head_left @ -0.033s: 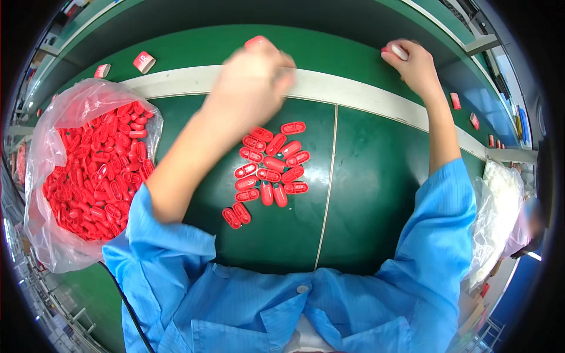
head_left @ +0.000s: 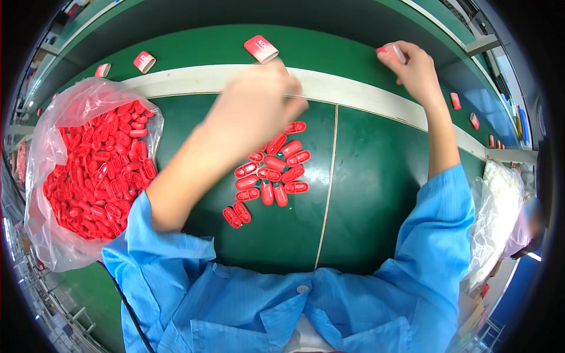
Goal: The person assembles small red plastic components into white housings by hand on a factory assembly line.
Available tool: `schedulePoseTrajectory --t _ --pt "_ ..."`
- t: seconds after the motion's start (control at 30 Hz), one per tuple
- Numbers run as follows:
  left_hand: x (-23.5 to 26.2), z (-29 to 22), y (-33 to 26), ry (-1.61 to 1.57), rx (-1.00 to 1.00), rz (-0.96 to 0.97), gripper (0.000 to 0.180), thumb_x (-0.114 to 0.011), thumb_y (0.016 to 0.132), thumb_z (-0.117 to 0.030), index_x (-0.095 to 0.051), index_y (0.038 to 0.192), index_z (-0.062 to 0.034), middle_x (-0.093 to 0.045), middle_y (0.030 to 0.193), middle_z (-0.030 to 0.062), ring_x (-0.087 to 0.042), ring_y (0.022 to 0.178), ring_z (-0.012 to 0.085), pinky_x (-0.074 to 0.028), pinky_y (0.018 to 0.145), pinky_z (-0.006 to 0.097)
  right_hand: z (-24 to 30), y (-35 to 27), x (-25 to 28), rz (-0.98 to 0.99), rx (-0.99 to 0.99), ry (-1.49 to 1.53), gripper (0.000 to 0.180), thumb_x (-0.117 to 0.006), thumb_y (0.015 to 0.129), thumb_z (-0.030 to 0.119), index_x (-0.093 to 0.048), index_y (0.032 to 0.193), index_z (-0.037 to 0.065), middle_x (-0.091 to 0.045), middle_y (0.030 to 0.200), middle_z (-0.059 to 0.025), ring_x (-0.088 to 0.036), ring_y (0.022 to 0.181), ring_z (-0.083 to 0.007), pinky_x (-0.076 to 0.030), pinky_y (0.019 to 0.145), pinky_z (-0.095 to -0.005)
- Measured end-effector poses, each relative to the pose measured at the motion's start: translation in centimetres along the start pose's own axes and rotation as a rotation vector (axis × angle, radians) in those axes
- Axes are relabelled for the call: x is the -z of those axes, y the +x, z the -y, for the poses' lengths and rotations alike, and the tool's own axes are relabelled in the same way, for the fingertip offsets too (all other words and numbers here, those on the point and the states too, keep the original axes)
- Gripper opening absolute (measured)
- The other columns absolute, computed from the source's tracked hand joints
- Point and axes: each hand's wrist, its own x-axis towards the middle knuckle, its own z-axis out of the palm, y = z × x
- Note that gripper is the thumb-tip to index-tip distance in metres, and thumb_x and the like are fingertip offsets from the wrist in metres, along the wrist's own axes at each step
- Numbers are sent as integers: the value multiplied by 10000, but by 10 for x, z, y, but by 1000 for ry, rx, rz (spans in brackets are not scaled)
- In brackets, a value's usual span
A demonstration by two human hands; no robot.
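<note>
My left hand [head_left: 253,106] is smeared by motion above the white rail; its fingers cannot be made out clearly. Just past it lies a small red-to-white hollow casing [head_left: 261,49] on the green strip. Far right, the fingers of my right hand [head_left: 416,67] are closed on a similar red-and-white casing [head_left: 391,52], partly hidden by the fingers. Below my left hand, several glossy red oval plastic parts [head_left: 275,163] lie grouped on the green tabletop, some hollow side up. My left forearm and hand cover part of the group.
A clear plastic bag [head_left: 44,206] full of red oval parts stands at left. The white rail [head_left: 353,94] divides the tabletop from the green strip [head_left: 194,50], where more casings [head_left: 144,62] lie on both sides. A bag of white pieces [head_left: 500,206] sits at right.
My left hand has moved slightly toward me and to the right, uncovering the casing beyond it. In my right hand, the held casing has turned and shows more of its red side.
</note>
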Motion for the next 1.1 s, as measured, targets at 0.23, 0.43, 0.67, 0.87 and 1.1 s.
schedulePoseTrajectory --t 0.23,0.43,0.67,0.87,1.1 --pt "-10 -15 -11 -101 71 54 222 -684 725 -113 -649 916 -5 -609 796 94 -579 598 203 -488 587 306 56 -64 -27 443 67 763 252 -665 805 175 -617 987 8 -630 837 -43 -561 682 -78 -482 618 -215" --pt "-13 9 7 -760 378 -1 317 -658 810 -121 -606 1110 -31 -612 800 12 -529 596 44 -450 540 190 61 -63 -55 448 3 936 285 -650 827 167 -595 1040 -14 -637 886 -45 -579 786 -82 -465 687 -221" --pt "-18 14 5 -1103 342 -87 332 -602 851 -83 -558 1173 -12 -651 909 86 -629 767 121 -522 713 227 56 -63 -65 454 -41 980 261 -636 837 142 -598 1042 -15 -638 860 -44 -570 741 -79 -467 673 -217" --pt "-20 15 2 -984 333 -86 318 -672 791 -67 -593 1070 63 -660 811 84 -610 703 85 -510 650 206 57 -65 -65 499 -45 1061 281 -632 845 150 -594 1065 -20 -637 855 -51 -575 735 -81 -474 671 -211" --pt "-15 17 0 -992 354 17 254 -679 790 -68 -632 1012 44 -666 868 88 -628 761 102 -506 656 218 59 -68 -61 498 -11 1021 260 -626 844 110 -597 1070 -16 -644 883 -62 -584 751 -86 -491 688 -217"
